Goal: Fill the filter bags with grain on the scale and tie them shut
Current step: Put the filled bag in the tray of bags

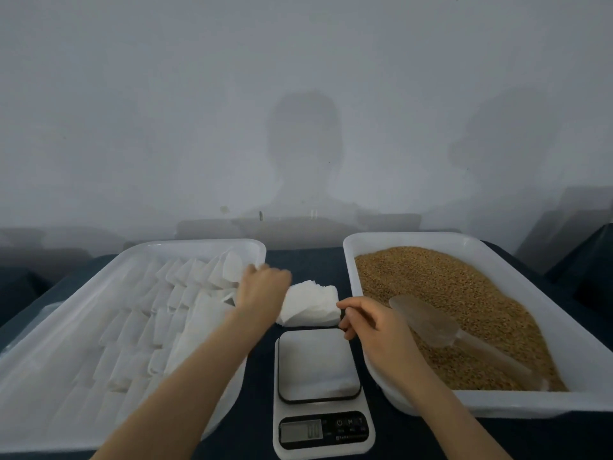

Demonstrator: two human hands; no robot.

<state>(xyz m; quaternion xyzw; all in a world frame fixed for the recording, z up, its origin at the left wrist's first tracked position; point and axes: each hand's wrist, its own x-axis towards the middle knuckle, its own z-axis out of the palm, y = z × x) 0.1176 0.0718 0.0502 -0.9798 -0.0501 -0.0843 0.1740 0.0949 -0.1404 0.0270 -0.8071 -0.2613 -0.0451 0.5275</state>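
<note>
Just between the two hands lies a small stack of empty bags (pixel 308 305), thin white papery squares with ruffled edges. It sits on the dark cloth (pixel 258 410) beyond the scale (pixel 318 363). The scale is a flat white plastic slab with a square, rounded plate and nothing on it, and its grey display faces the person.

The right hand (pixel 368 322) is at the stack's right edge with its fingers curled and the forefinger tip touching the paper. Whether it pinches a bag I cannot tell. The left hand (pixel 262 287) is blurred and reaches over the near corner of the white plastic tray (pixel 49 376) on its side. Its fingers bend down onto the filter bags (pixel 159 313), but the grip is unclear. Those bags lie in overlapping rows like scales and fill the tray.

Right of the right hand stands a second white tray (pixel 497 401), deep and round-cornered. It is heaped with golden-brown grain (pixel 431 277). A clear plastic scoop (pixel 428 322) lies on the grain, just beside that hand, with its handle pointing toward the person.
</note>
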